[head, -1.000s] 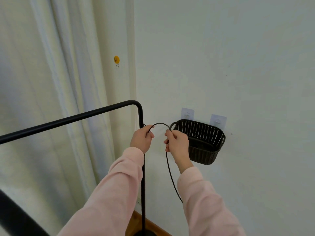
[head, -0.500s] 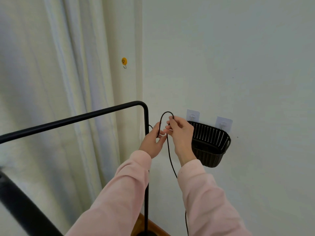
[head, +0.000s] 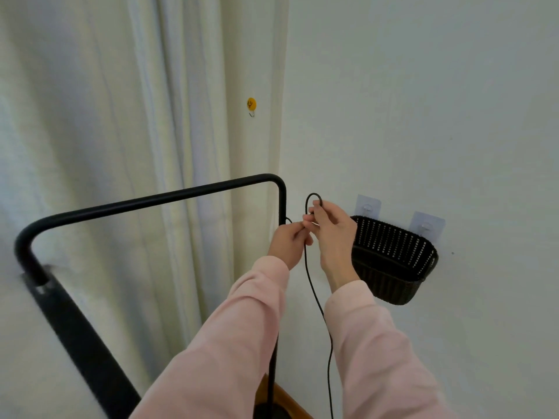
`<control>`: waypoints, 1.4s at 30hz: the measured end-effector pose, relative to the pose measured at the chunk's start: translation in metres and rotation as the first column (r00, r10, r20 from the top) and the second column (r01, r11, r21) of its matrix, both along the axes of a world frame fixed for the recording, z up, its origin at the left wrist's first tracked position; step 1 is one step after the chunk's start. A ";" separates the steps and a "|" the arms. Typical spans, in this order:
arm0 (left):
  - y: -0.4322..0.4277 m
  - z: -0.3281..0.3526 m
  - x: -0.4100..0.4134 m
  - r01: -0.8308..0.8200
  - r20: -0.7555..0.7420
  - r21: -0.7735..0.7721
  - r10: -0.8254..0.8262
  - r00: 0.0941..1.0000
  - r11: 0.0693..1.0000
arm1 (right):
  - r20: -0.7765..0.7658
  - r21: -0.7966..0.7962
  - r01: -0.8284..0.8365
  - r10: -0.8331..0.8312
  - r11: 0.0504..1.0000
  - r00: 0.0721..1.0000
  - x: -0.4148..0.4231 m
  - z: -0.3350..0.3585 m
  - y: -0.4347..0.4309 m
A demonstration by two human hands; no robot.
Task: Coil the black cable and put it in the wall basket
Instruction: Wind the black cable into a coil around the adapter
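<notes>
Both hands have drawn together since a second ago, folding the cable's wide arc into a narrow upright loop. Pink sleeves reach forward. Left hand [head: 289,241] and right hand [head: 331,229] touch, fingers [head: 310,217] closed in a pinch on the cable [head: 311,282]. Its loop stands just above the fingertips; its tail hangs slack below them, between the wrists. It looks thin, light and limp: best held where strands cross. Beyond the right fingers, the basket [head: 393,261] hangs on the wall, beside a rack [head: 151,202].

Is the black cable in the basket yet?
Not yet. The black cable is out of the wall basket: both hands pinch a small loop beside it, and the rest dangles down.
</notes>
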State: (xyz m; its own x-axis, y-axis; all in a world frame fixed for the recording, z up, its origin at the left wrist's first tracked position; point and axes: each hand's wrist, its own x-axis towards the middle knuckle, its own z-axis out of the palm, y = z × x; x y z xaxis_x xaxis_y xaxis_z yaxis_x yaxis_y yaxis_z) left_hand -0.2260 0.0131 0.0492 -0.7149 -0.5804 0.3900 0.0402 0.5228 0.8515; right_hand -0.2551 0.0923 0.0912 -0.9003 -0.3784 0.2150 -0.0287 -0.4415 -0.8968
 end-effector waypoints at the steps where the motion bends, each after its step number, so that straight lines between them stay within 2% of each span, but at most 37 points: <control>1: 0.001 0.000 -0.001 -0.013 -0.008 0.021 0.013 1.000 1.000 | 0.003 -0.001 -0.009 0.009 1.000 1.000 0.000 0.001 0.000; 5: 0.001 -0.001 -0.005 -0.062 -0.063 0.105 0.069 0.996 0.993 | 0.006 0.037 -0.024 0.024 0.999 1.000 -0.004 -0.002 0.001; 6: 0.002 -0.002 -0.006 -0.073 -0.080 0.135 0.085 0.993 0.988 | -0.001 0.082 -0.003 0.003 0.997 1.000 -0.006 -0.005 0.001; 8: 0.002 -0.002 -0.006 -0.110 -0.125 0.185 0.135 0.983 0.977 | -0.029 0.273 0.042 -0.035 0.961 0.999 -0.012 -0.012 0.003; 11: -0.001 -0.002 -0.007 -0.135 -0.166 0.257 0.181 0.969 0.957 | -0.008 0.616 -0.058 0.080 0.786 0.997 -0.015 -0.029 0.006; 13: -0.004 -0.001 -0.009 -0.133 -0.182 0.300 0.194 0.964 0.944 | 0.046 0.740 -0.177 0.213 0.649 0.976 -0.014 -0.040 0.008; 15: -0.006 0.000 -0.010 -0.120 -0.208 0.349 0.202 0.957 0.929 | 0.089 0.813 -0.247 0.307 0.527 0.948 -0.013 -0.049 0.011; 18: -0.010 0.003 -0.008 -0.111 -0.233 0.390 0.215 0.948 0.914 | 0.133 0.898 -0.256 0.332 0.359 0.934 -0.017 -0.064 0.009; 21: -0.015 0.006 -0.005 -0.124 -0.261 0.394 0.240 0.935 0.911 | 0.133 0.938 -0.211 0.275 0.276 0.952 -0.021 -0.076 0.011; 26: -0.019 0.010 -0.004 -0.142 -0.262 0.370 0.250 0.932 0.918 | -0.013 0.948 -0.040 0.167 0.315 0.986 -0.025 -0.074 0.013; 28: -0.019 0.014 -0.005 -0.135 -0.245 0.337 0.225 0.943 0.932 | -0.066 0.928 0.008 0.144 0.374 0.987 -0.027 -0.069 0.012; 36: -0.016 0.020 -0.007 -0.053 -0.128 0.154 0.073 0.989 0.987 | -0.129 0.766 0.025 0.116 0.642 0.985 -0.030 -0.041 0.006; 42: -0.018 0.018 -0.009 0.003 -0.069 0.117 0.005 0.998 0.993 | -0.131 0.726 -0.013 0.158 0.687 0.979 -0.022 -0.015 0.006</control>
State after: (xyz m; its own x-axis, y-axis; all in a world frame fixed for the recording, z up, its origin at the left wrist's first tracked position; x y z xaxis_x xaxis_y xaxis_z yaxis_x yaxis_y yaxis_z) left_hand -0.2348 -0.0047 0.0673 -0.6883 -0.6252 0.3678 0.1004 0.4200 0.9019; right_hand -0.2770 0.0982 0.0763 -0.8321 -0.5545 -0.0115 -0.2058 0.3280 -0.9220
